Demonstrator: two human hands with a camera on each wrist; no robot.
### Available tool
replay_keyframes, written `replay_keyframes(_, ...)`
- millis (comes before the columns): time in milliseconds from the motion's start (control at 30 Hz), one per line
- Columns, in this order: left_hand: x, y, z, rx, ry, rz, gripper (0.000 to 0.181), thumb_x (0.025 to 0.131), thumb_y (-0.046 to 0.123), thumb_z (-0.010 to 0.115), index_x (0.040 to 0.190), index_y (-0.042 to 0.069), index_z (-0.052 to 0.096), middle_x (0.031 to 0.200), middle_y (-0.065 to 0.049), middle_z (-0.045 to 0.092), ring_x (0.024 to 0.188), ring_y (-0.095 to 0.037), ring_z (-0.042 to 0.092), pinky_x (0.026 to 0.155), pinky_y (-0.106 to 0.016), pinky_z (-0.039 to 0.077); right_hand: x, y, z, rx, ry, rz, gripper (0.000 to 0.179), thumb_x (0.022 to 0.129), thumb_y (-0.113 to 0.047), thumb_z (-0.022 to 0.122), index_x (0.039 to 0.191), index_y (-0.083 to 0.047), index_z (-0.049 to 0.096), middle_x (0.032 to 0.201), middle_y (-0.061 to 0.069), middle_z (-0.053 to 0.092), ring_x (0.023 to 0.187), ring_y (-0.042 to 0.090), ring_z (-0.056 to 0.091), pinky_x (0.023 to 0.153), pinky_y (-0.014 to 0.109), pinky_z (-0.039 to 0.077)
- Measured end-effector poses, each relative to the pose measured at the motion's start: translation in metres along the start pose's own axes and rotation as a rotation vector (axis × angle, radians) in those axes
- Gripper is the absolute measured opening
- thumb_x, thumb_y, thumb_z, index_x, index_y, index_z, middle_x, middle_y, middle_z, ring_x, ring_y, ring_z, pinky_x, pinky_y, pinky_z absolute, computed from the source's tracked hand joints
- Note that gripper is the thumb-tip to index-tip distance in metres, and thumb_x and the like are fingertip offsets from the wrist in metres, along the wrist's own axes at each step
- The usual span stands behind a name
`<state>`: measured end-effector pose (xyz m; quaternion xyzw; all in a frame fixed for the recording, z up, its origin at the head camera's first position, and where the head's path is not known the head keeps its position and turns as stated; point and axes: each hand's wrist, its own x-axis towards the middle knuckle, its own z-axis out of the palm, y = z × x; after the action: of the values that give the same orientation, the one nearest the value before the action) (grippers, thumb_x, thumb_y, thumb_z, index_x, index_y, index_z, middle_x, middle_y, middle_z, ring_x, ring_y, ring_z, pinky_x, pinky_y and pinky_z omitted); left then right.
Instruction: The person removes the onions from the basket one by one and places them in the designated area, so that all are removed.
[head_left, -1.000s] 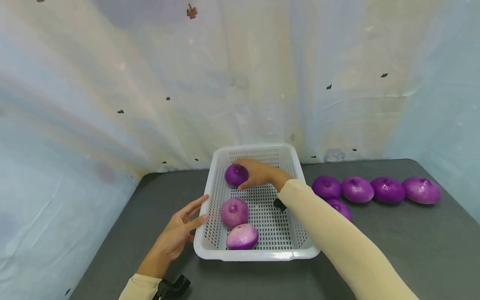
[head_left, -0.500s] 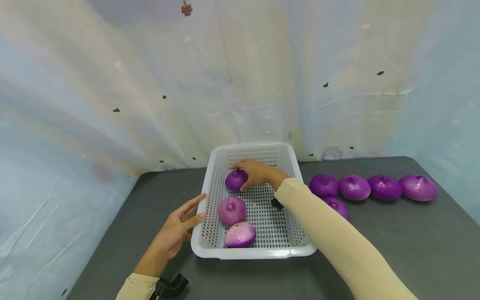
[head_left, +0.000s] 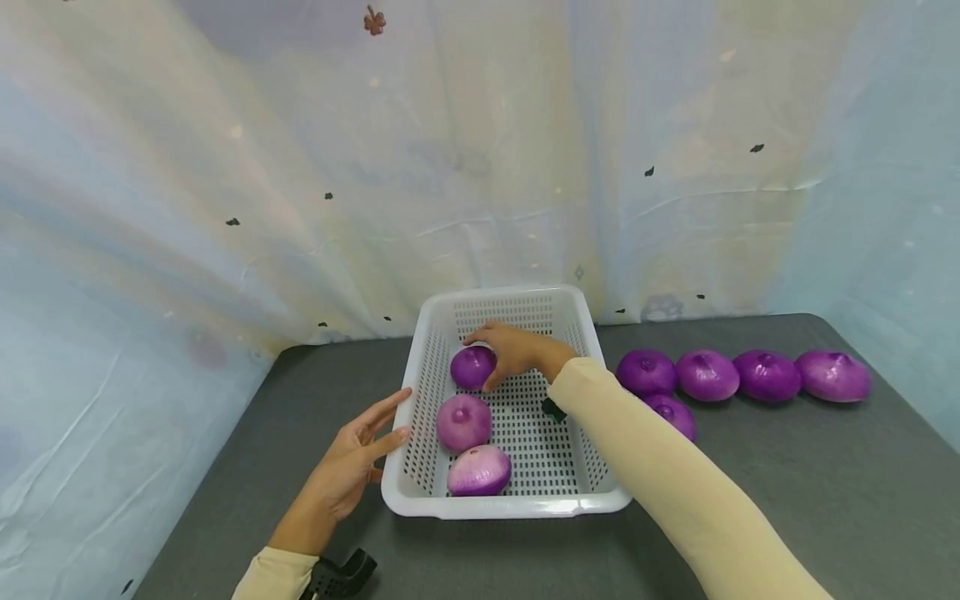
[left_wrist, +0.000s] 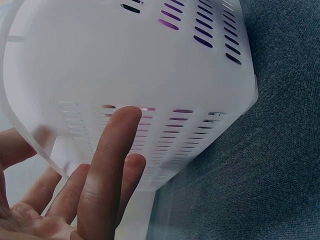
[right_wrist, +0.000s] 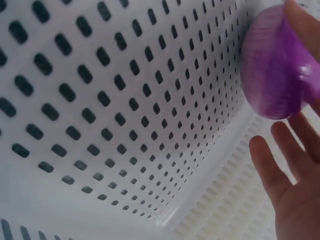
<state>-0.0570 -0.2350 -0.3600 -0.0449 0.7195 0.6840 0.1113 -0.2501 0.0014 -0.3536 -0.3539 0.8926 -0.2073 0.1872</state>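
Note:
In the head view, a dark purple onion sits in the far left part of a white perforated plastic basket. My right hand is spread around its right side, thumb close to the near side. In the right wrist view, the onion rests on the basket floor; the lower fingers are extended and stand apart from it. Two more onions, a pinkish one and a paler one, lie nearer. My left hand touches the basket's left rim with fairly straight, spread fingers.
Several purple onions, one of them a glossy onion, lie to the basket's right, most in a row. The right forearm crosses over the basket's right wall. A patterned curtain hangs behind the dark grey table.
The dark onion has come down and slightly nearer in the basket. My right hand's fingers have loosened and drawn back a little from it. My left hand stays at the rim.

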Motion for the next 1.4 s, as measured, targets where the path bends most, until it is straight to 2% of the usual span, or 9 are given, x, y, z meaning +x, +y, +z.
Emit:
replay_keyframes(200, 0.001, -0.001, -0.001, -0.01, 0.012, -0.008, 0.063, 0.097, 0.02, 0.066, 0.154, 0.026, 0.038, 0.162, -0.006, 0.028, 0.114, -0.026, 0.063, 0.079, -0.051, 0.059, -0.001, -0.001, 0.0, 0.015, -0.036, -0.021, 0.091, 0.078, -0.02, 0.086, 0.155, -0.019, 0.037, 0.157, 0.006, 0.042, 0.145, 0.028, 0.039, 0.118, 0.046, 0.034)
replay_keyframes(500, 0.002, -0.002, -0.001, -0.011, 0.021, -0.015, 0.063, 0.096, 0.02, 0.066, 0.153, 0.026, 0.039, 0.161, -0.006, 0.03, 0.114, -0.026, 0.063, 0.078, -0.051, 0.059, -0.003, -0.001, 0.0, 0.0, -0.041, -0.008, 0.085, 0.078, -0.024, 0.086, 0.151, -0.019, 0.043, 0.147, 0.008, 0.049, 0.135, 0.027, 0.049, 0.113, 0.044, 0.041)
replay_keyframes(667, 0.003, -0.002, 0.0, -0.003, 0.031, -0.019, 0.062, 0.096, 0.02, 0.067, 0.152, 0.027, 0.041, 0.16, -0.006, 0.032, 0.114, -0.026, 0.063, 0.078, -0.051, 0.059, -0.003, 0.0, 0.001, 0.037, -0.038, -0.011, 0.083, 0.077, -0.022, 0.087, 0.149, -0.019, 0.047, 0.148, 0.006, 0.051, 0.136, 0.026, 0.049, 0.114, 0.042, 0.041)
replay_keyframes(867, 0.002, -0.003, 0.001, 0.0, 0.032, -0.019, 0.062, 0.096, 0.02, 0.066, 0.152, 0.027, 0.041, 0.16, -0.006, 0.031, 0.115, -0.027, 0.062, 0.078, -0.051, 0.059, -0.003, 0.0, 0.001, 0.091, -0.032, -0.007, 0.085, 0.078, -0.024, 0.086, 0.152, -0.02, 0.043, 0.15, 0.006, 0.05, 0.136, 0.026, 0.05, 0.114, 0.043, 0.041)
replay_keyframes(1033, 0.002, -0.003, 0.001, 0.002, 0.032, -0.017, 0.062, 0.096, 0.021, 0.067, 0.152, 0.027, 0.041, 0.161, -0.005, 0.029, 0.114, -0.025, 0.062, 0.078, -0.05, 0.06, -0.004, -0.001, -0.003, 0.126, 0.014, -0.077, 0.087, 0.077, -0.026, 0.087, 0.152, -0.018, 0.043, 0.152, 0.006, 0.049, 0.138, 0.027, 0.049, 0.114, 0.042, 0.041)
replay_keyframes(1200, 0.002, -0.003, 0.001, -0.001, 0.035, -0.016, 0.062, 0.096, 0.02, 0.067, 0.152, 0.027, 0.041, 0.161, -0.006, 0.029, 0.113, -0.025, 0.062, 0.077, -0.05, 0.06, -0.005, -0.003, -0.007, 0.167, 0.069, -0.165, 0.086, 0.075, -0.023, 0.088, 0.15, -0.014, 0.046, 0.151, 0.005, 0.05, 0.136, 0.026, 0.051, 0.11, 0.041, 0.045)
replay_keyframes(1400, 0.003, -0.003, 0.001, -0.007, 0.035, -0.021, 0.062, 0.096, 0.02, 0.067, 0.152, 0.027, 0.041, 0.16, -0.005, 0.031, 0.113, -0.024, 0.062, 0.076, -0.05, 0.06, -0.008, -0.007, -0.011, 0.17, 0.115, -0.197, 0.085, 0.073, -0.024, 0.09, 0.147, -0.014, 0.05, 0.147, 0.005, 0.055, 0.133, 0.025, 0.053, 0.107, 0.039, 0.048)
